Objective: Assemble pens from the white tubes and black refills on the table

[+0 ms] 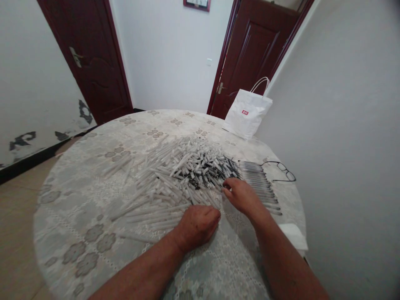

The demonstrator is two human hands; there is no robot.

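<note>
A wide heap of whitish translucent pen barrels (pixel 156 179) covers the middle of the table. Small white caps (pixel 203 146) lie along its back, and dark pen pieces (pixel 212 171) are mixed in at its right side. My left hand (pixel 200 225) is closed in a fist at the heap's near edge; whatever it may hold is hidden. Just to the right and farther off, my right hand (pixel 242 196) has its fingers pinched together beside the dark pieces. What is in that pinch is too small to tell. Beyond it, grey dark-ended pens (pixel 259 185) lie side by side in a neat row.
Black-framed glasses (pixel 283 168) lie right of the row. A white paper bag (pixel 248 112) stands at the table's back right, near the wall. Something white and folded (pixel 292 236) is at the right edge. A patterned cloth (pixel 90 250) covers the round table.
</note>
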